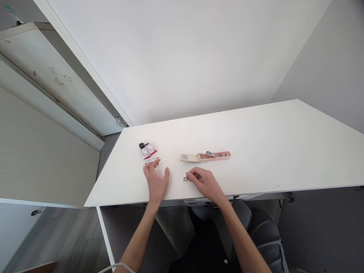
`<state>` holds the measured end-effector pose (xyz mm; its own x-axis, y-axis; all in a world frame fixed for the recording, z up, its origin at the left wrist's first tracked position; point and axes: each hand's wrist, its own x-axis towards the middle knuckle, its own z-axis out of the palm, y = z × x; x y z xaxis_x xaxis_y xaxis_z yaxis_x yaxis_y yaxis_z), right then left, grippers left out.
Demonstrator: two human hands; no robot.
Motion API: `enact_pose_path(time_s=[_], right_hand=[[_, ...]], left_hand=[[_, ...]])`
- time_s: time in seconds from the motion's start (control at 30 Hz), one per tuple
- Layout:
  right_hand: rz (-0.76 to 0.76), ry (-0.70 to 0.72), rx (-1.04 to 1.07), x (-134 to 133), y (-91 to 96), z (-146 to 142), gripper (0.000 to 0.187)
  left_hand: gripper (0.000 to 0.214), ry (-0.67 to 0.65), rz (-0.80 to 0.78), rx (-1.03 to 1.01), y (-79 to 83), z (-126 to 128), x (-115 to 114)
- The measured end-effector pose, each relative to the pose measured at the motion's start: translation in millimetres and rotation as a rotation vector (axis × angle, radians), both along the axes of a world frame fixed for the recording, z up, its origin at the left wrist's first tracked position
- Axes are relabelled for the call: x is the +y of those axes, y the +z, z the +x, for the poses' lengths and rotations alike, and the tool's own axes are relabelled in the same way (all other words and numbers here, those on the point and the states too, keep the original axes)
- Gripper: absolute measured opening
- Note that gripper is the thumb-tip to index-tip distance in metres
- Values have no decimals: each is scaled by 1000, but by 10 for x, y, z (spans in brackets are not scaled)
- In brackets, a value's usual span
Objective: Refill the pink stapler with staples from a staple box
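Observation:
My right hand pinches a short strip of staples just above or on the white tabletop, near its front edge. Behind that hand lies a stapler, folded out flat, with a cream half on the left and a pink half on the right. Small metal parts show in its pink tray. My left hand is open, thumb spread away from the fingers. Its fingertips reach over a small red and white box and partly hide it; whether they touch it I cannot tell.
Two more red and white boxes lie farther back, beside a small black object. The white table meets a wall behind. At the left stands a pale panel; a grey padded chair is below the front edge.

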<state>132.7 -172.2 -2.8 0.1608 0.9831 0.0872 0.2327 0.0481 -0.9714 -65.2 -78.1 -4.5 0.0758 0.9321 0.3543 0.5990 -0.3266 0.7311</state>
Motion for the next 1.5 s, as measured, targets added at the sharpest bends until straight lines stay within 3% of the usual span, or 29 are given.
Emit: enact_pose_path(time_s=[0.1,0.23,0.4,0.63,0.93,1.07,1.2,1.5], right_hand=[[79,-31,-107,-4,-10,-5,21],[180,-54,-267,1,-58,-27,11],[191,-47,-349,35,-129,-46,2],[71,-25,-128,37,-90,17,16],[16,-102,74,30,-58,25,28],[47,-140,141,25,-75,37,33],[77,-169,173,35,-108,57,35],[120,-223,213,26,-79,60,33]], left_hand=[[24,-124,-44,55,-5,-4,-10],[24,-163,-62,95,-9,-1,9],[19,-189,-66,117,-2,2,4],[17,-238,-75,97,52,16,-38],[17,-284,-9,134,71,36,-56],[39,-436,136,274,97,96,-113],[64,-620,166,450,101,165,-140],[66,-641,122,466,62,161,-120]])
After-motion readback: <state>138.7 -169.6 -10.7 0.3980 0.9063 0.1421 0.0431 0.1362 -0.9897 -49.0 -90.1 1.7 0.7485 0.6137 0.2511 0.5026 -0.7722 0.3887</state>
